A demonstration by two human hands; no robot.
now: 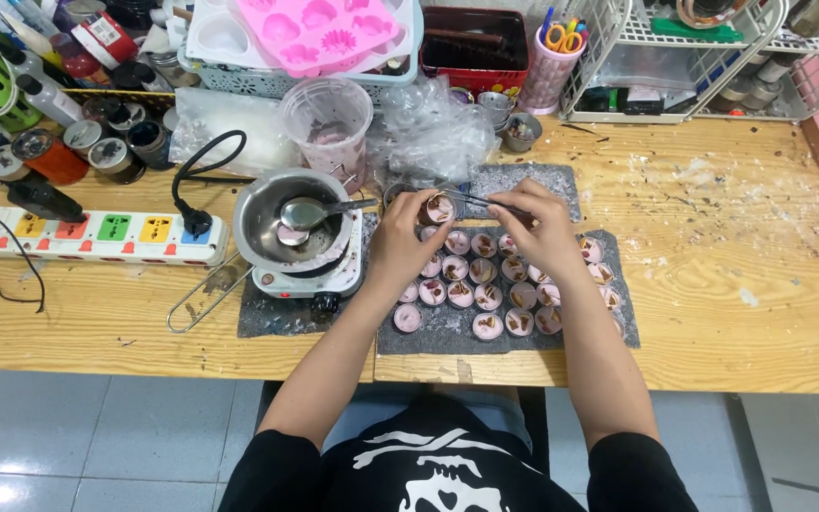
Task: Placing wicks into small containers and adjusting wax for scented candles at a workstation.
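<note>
The small round candle cup (pixel 439 209), filled with pale pink wax and topped with brownish bits, sits at the far edge of a dark grey mat (pixel 447 332) on the wooden tabletop (pixel 732 284). The left hand (pixel 400 242) curls around its near side, fingers closed loosely against the cup so that it is held steady. The right hand (pixel 537 228) is pinched shut on slim metal tweezers (pixel 471 198), whose tips reach toward the top of that cup; whether the tips touch the wax cannot be made out.

Just in front of both hands, rows of similar small pink candle cups (pixel 485 299) stand close together on the mat, most carrying the same brown topping.

To the left of the left hand, a small white hot plate (pixel 310 280) carries a steel melting pot (pixel 286 228) with a metal spoon (pixel 319 210) lying inside it. Further left lies a white power strip (pixel 97 235) with coloured switches and a black plug in it. Behind the pot stands a clear plastic measuring cup (pixel 329 123) smeared with pink, next to crumpled clear plastic bags (pixel 428 133). A pink silicone mould (pixel 319 28) rests on a tray at the back.
</note>
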